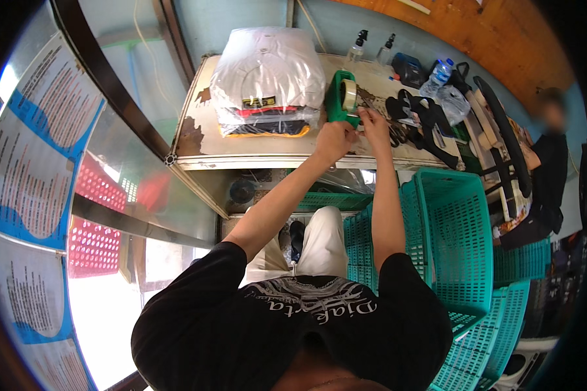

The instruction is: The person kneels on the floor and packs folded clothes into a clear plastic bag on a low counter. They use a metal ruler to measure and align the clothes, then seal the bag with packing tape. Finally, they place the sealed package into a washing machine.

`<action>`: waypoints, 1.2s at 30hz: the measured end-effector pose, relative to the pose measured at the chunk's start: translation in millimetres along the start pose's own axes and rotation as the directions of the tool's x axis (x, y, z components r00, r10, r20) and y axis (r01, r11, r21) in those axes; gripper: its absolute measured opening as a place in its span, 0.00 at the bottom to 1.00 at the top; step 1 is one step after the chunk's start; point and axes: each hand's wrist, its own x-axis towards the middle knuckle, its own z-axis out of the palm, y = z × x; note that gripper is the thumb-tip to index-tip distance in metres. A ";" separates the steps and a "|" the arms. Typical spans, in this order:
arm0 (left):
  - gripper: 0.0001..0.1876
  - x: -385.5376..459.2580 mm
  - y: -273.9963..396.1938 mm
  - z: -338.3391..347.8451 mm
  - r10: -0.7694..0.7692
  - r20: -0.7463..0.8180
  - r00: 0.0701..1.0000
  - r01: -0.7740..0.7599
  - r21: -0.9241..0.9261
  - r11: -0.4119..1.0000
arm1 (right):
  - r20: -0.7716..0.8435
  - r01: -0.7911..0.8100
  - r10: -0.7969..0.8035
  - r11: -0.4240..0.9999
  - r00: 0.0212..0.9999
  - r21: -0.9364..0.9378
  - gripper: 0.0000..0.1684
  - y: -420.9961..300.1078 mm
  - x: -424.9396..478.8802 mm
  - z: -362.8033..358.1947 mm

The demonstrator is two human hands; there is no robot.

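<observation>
A green tape dispenser (335,93) stands on the worktable, with a roll of clear adhesive tape (349,95) in it. At its near end my left hand (334,141) is curled, fingertips towards my right hand. My right hand (374,128) is beside it, thumb and fingers pinched at the dispenser's front edge, where the tape comes off. The strip of tape between my fingers is too small to make out. Left of the dispenser lies a stack of folded garments (269,73) in clear plastic, a white one on top and darker ones below.
Spray bottles (356,49), a water bottle (436,78) and black straps (423,115) are on the worktable (274,146), whose surface is peeling. Green plastic baskets (457,234) stand at my right. Another person (543,171) is at the far right. A glass panel with posters (29,195) is at my left.
</observation>
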 end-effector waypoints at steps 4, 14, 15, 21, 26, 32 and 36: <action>0.09 8.7 1.1 6.5 -0.069 -0.075 0.995 0.074 0.064 0.995 | 0.149 0.004 0.027 0.979 0.989 -0.205 0.16 -12.4 12.7 -7.1; 0.24 24.9 -5.6 5.0 -0.539 0.220 0.813 0.530 -0.663 0.528 | 0.199 -0.266 0.177 0.713 0.964 0.649 0.14 -31.7 -63.2 -1.8; 0.27 27.3 -5.7 2.4 -0.596 0.270 0.756 0.585 -0.687 0.431 | 0.180 -0.282 0.218 0.687 0.959 0.669 0.14 -25.1 -73.6 -0.6; 0.19 25.2 -4.6 8.7 -0.302 -0.049 0.952 0.297 -0.092 0.950 | 0.281 -0.382 0.259 0.644 0.924 0.663 0.13 20.8 -92.4 10.1; 0.13 31.8 4.4 15.1 -0.218 0.021 0.976 0.165 0.582 0.796 | 0.411 -0.406 0.178 0.713 0.894 0.572 0.11 31.9 -87.0 8.0; 0.06 -29.2 6.7 -11.5 0.042 -0.320 0.946 -0.079 -0.104 0.992 | 0.290 -0.165 0.114 0.974 0.950 0.157 0.10 -3.5 -92.0 2.6; 0.15 -66.6 7.5 -39.5 -0.189 -0.444 0.876 -0.060 -0.489 0.870 | 0.331 0.293 -0.210 0.930 0.920 -0.224 0.13 -62.4 -88.5 -1.4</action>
